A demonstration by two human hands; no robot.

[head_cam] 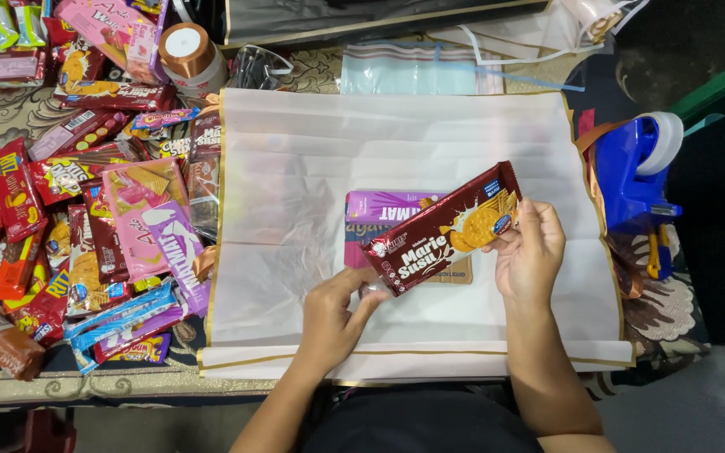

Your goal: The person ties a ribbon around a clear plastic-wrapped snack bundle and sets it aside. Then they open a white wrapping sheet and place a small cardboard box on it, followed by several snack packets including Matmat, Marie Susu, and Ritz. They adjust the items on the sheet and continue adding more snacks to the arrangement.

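Near the middle of the white wrapping sheet [295, 168], which covered most of the worktop, both hands held one long dark red biscuit packet [445, 228]. This packet lay tilted, with its lower end toward the near edge and its upper end toward the right edge of the sheet. The left hand [335, 312] pinched the lower end between thumb and fingers, the fingers curled close together. The right hand [530, 252] gripped the upper end, with the thumb on the front face and the other fingers folded behind the packet. Both forearms came up from the near edge of the worktop, the left one bent inward and the right one almost straight.

Under the red packet, a purple packet [383, 206] lay flat on the sheet, and below it a part of a cardboard piece [455, 274] was visible. I could not tell if the red packet touched them.

Along the left edge of the worktop, a large heap of snack packets [86, 210] in red, pink and purple lay loose, in no box or tray. At the far left corner stood a roll of copper ribbon [186, 50]. By the right edge, a blue tape dispenser [631, 168] stood just beside the sheet. At the far edge lay clear plastic bags [413, 71].
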